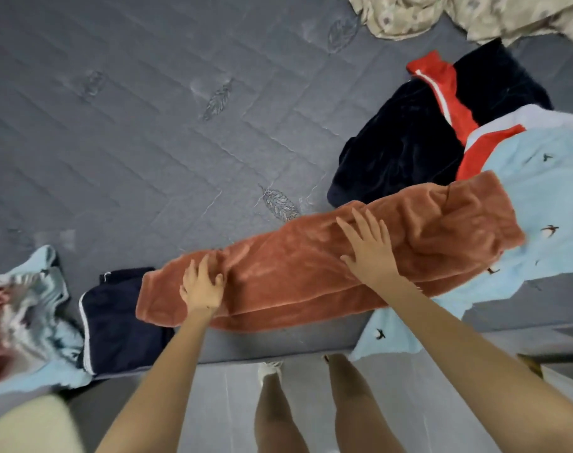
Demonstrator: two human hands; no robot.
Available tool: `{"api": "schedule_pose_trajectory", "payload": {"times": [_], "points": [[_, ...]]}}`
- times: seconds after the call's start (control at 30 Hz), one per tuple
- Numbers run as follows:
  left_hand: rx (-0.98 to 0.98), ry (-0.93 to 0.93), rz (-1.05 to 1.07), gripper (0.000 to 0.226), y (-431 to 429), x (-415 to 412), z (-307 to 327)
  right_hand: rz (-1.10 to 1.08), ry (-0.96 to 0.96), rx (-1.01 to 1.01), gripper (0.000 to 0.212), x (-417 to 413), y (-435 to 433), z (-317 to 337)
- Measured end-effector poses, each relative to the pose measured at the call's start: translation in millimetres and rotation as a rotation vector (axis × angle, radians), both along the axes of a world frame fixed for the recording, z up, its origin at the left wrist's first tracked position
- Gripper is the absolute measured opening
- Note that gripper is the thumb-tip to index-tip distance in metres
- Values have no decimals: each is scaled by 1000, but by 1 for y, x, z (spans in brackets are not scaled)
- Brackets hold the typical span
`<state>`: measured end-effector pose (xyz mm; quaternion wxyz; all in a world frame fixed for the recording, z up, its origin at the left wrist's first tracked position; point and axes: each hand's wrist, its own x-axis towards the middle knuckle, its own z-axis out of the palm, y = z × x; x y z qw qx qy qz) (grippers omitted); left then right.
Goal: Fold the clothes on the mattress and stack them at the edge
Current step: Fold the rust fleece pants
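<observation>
**The long fold wanted flattening before the cross fold**

You stood at the near edge of the mattress [147, 142] with both hands on the rust fleece garment [311, 273]. It lay along that edge as a long strip, already doubled lengthwise. Your left hand [201, 286] sat near its left end, fingers curled into the pile and seemingly pinching a ridge of it. Your right hand [370, 246] lay flat further along, fingers spread, grasping nothing and only pressing.

By my reading, the step was smoothing the strip ahead of the cross fold. Thick fleece springs back, so the sound course was to anchor with the left and sweep the flat right outward, chasing the wrinkles off the far end.

The strip's right end overlapped the pale blue bird-print garment [540, 191], which hung partly over the mattress edge. A fold brought across from there risked dragging that piece along, so lifting the end clear first would have served you.

Against the strip's left end lay the folded navy piece [115, 318], a likely base for the stack, with a pale blue and pink bundle [23, 315] beyond it. Farther back a navy and red garment [409, 142] waited unfolded, and beige patterned bedding [474, 18] lay at the far corner.
</observation>
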<state>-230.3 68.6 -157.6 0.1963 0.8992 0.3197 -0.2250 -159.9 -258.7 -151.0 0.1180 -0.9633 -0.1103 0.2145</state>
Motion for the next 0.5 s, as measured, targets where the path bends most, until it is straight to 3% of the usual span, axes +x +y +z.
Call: {"api": "schedule_pose_trajectory", "payload": {"times": [0.1, 0.27, 0.43, 0.5], "points": [[23, 56, 119, 60, 33, -13, -6, 72, 67, -25, 83, -12, 36, -17], [68, -11, 244, 63, 90, -41, -26, 127, 94, -59, 87, -27, 85, -43], [4, -2, 430, 74, 140, -68, -52, 158, 102, 11, 84, -39, 138, -62], [10, 30, 513, 67, 153, -74, -60, 156, 113, 71, 82, -45, 161, -65]]}}
